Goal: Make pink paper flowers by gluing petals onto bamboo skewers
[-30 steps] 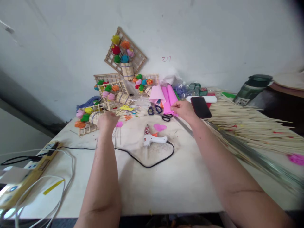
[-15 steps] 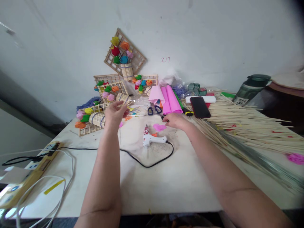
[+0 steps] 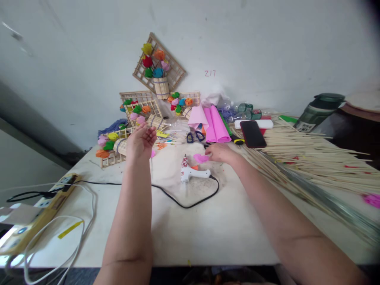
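My left hand (image 3: 141, 141) is raised over the left of the table, palm turned up, fingers loosely curled and apart, with nothing visible in it. A yellow paper strip (image 3: 162, 134) lies just beyond its fingers. My right hand (image 3: 220, 152) rests low on the table, its fingertips pinched at the right edge of a pink crepe paper piece (image 3: 201, 158); its thumb is partly hidden. Between my hands a white hot glue gun (image 3: 192, 173) lies on its side, nozzle pointing away. Dark-handled scissors (image 3: 195, 137) lie behind it, partly under pink paper sheets (image 3: 216, 124).
Stick lattices with paper flowers (image 3: 160, 67) stand at the back left. A power strip (image 3: 55, 206) with cables lies at left; the glue gun's black cord (image 3: 184, 206) crosses the table. At right are a phone (image 3: 253, 134), many thin wooden sticks (image 3: 308, 148) and a dark flask (image 3: 320, 113).
My left hand has turned palm up and drawn slightly back and left, its fingers curling. My right hand stays by the pink piece. The whole view has shifted slightly.
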